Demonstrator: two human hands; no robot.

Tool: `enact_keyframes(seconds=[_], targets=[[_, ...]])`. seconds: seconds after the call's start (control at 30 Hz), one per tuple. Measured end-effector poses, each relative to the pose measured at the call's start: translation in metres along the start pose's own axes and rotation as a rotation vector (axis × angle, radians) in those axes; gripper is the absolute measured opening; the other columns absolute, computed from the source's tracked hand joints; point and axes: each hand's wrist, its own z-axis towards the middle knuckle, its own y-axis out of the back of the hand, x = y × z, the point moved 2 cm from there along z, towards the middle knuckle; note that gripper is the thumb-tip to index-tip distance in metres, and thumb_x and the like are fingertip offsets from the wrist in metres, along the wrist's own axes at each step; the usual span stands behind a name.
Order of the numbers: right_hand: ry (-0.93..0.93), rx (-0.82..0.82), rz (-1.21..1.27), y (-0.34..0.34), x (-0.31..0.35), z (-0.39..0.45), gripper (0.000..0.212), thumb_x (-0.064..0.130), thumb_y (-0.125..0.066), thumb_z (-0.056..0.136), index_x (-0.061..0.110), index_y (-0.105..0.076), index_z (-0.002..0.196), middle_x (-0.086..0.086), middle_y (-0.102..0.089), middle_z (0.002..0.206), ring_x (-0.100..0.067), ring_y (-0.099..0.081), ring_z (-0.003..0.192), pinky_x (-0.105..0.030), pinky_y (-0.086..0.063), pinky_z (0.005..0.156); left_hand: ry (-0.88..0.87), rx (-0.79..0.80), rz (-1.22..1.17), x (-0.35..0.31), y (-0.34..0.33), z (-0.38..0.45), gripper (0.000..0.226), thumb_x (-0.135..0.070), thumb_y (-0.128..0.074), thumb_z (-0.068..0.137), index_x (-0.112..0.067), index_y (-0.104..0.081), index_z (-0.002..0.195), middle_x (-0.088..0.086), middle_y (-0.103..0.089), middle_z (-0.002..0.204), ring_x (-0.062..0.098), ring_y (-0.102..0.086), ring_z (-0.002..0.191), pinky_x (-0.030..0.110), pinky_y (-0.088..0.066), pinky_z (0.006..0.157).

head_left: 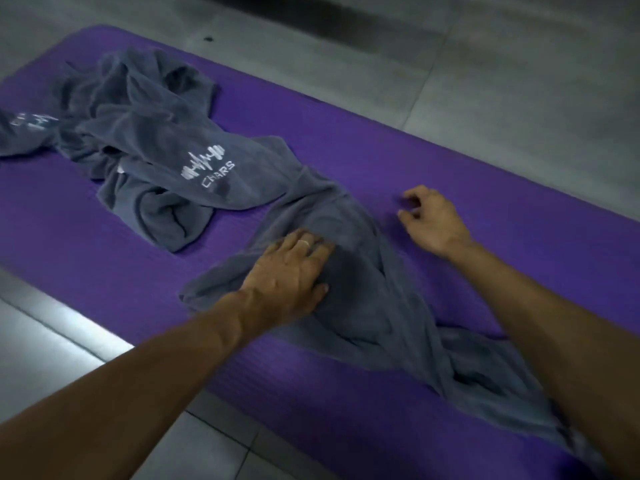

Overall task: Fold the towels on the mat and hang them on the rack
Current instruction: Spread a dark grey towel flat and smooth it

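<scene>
Grey tiled floor [519, 81] under purple mat [381, 161] — left grip [287, 268] flat on towel [363, 289], right grip [431, 220] loose, empty

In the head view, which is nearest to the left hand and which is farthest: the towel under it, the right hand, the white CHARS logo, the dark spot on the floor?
From the left hand:
1. Towel under it, touched by the palm.
2. Right hand, to its right, above the mat.
3. CHARS logo, up and left, on the crumpled towel.
4. Dark spot, on the floor beyond the mat.
</scene>
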Motion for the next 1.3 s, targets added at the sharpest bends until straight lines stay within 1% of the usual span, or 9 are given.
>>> enact_keyframes(seconds=[0.23, 0.37, 0.53, 0.6, 0.77, 0.87, 0.97, 1.13, 1.3], targets=[[-0.069, -0.187, -0.241, 0.092, -0.097, -0.178, 0.012, 0.011, -0.065, 0.083, 0.009, -0.066, 0.094, -0.014, -0.066, 0.094, -0.034, -0.064, 0.091, -0.042, -0.049, 0.084, -0.852, 0.122, 0.054, -0.140, -0.029, 0.017, 0.090, -0.046, -0.079, 0.066, -0.026, -0.037, 0.144, 0.003, -0.040, 0.147, 0.025, -0.032, 0.138, 0.039, -0.031, 0.109], [-0.164, -0.250, -0.380, 0.094, -0.121, -0.263, 0.022, 0.034, -0.049, 0.075, 0.019, -0.066, 0.073, -0.007, -0.063, 0.078, -0.034, -0.062, 0.077, -0.044, -0.051, 0.068, -1.075, 0.083, 0.250, -0.198, -0.052, 0.008, 0.061, -0.041, -0.076, 0.069, -0.026, -0.053, 0.124, 0.004, -0.044, 0.140, 0.026, -0.040, 0.128, 0.041, -0.037, 0.102], [-0.188, 0.080, -0.643, 0.060, -0.159, -0.324, 0.078, 0.074, -0.044, 0.052, 0.028, -0.067, 0.110, -0.002, -0.062, 0.120, -0.032, -0.056, 0.112, -0.057, -0.043, 0.093, -1.018, 0.113, 0.243, -0.205, -0.063, 0.032, 0.057, -0.045, -0.073, 0.073, -0.022, -0.057, 0.123, 0.001, -0.053, 0.128, 0.023, -0.049, 0.119, 0.040, -0.044, 0.095], [-0.217, 0.135, -0.632, 0.054, -0.176, -0.333, 0.076, 0.067, -0.048, 0.057, 0.025, -0.063, 0.118, -0.005, -0.060, 0.126, -0.036, -0.056, 0.115, -0.059, -0.043, 0.093, -0.968, 0.162, 0.063, -0.203, -0.061, 0.041, 0.036, -0.030, -0.067, 0.082, -0.022, -0.062, 0.117, 0.000, -0.057, 0.124, 0.022, -0.052, 0.118, 0.038, -0.047, 0.093], [-0.445, -0.039, 0.037, 0.109, -0.173, -0.314, 0.012, 0.011, -0.057, 0.092, 0.010, -0.068, 0.096, -0.002, -0.068, 0.088, -0.018, -0.063, 0.081, -0.021, -0.047, 0.076, -0.512, 0.408, -0.530, -0.209, -0.038, 0.071, 0.009, -0.027, -0.059, 0.090, -0.029, -0.062, 0.083, -0.007, -0.063, 0.081, 0.012, -0.057, 0.077, 0.029, -0.044, 0.075], [-0.647, -0.247, 0.559, 0.156, -0.182, -0.298, 0.024, -0.003, -0.053, 0.093, 0.007, -0.060, 0.072, -0.001, -0.061, 0.061, -0.010, -0.056, 0.057, -0.022, -0.048, 0.060, -0.255, 0.394, -0.679, -0.208, -0.019, 0.100, 0.015, -0.023, -0.057, 0.095, -0.022, -0.059, 0.080, 0.001, -0.061, 0.079, 0.016, -0.054, 0.075, 0.029, -0.039, 0.067], [-0.777, -0.513, 0.650, 0.186, -0.214, -0.281, 0.025, 0.011, -0.053, 0.094, 0.013, -0.055, 0.070, -0.007, -0.055, 0.065, -0.019, -0.053, 0.064, -0.030, -0.049, 0.061, -0.118, 0.274, -0.455, -0.215, -0.010, 0.124, 0.005, -0.021, -0.053, 0.095, -0.020, -0.058, 0.093, 0.007, -0.063, 0.096, 0.026, -0.059, 0.095, 0.030, -0.042, 0.074], [-0.955, -0.571, 0.609, 0.165, -0.265, -0.269, 0.045, 0.039, -0.054, 0.095, 0.012, -0.048, 0.131, -0.009, -0.056, 0.109, -0.028, -0.058, 0.095, -0.045, -0.052, 0.088, -0.343, 0.215, -0.091, -0.252, -0.013, 0.131, 0.033, -0.028, -0.050, 0.095, -0.018, -0.051, 0.126, 0.010, -0.054, 0.128, 0.029, -0.050, 0.119, 0.036, -0.040, 0.096], [-0.576, -0.098, 0.085, 0.135, -0.272, -0.266, 0.069, 0.037, -0.069, 0.081, 0.033, -0.041, 0.143, -0.011, -0.038, 0.145, -0.029, -0.042, 0.131, -0.039, -0.032, 0.111, -0.650, 0.363, 0.072, -0.287, -0.047, 0.125, 0.077, -0.044, -0.060, 0.089, -0.022, -0.022, 0.152, 0.003, -0.032, 0.151, 0.024, -0.033, 0.136, 0.036, -0.033, 0.108]])
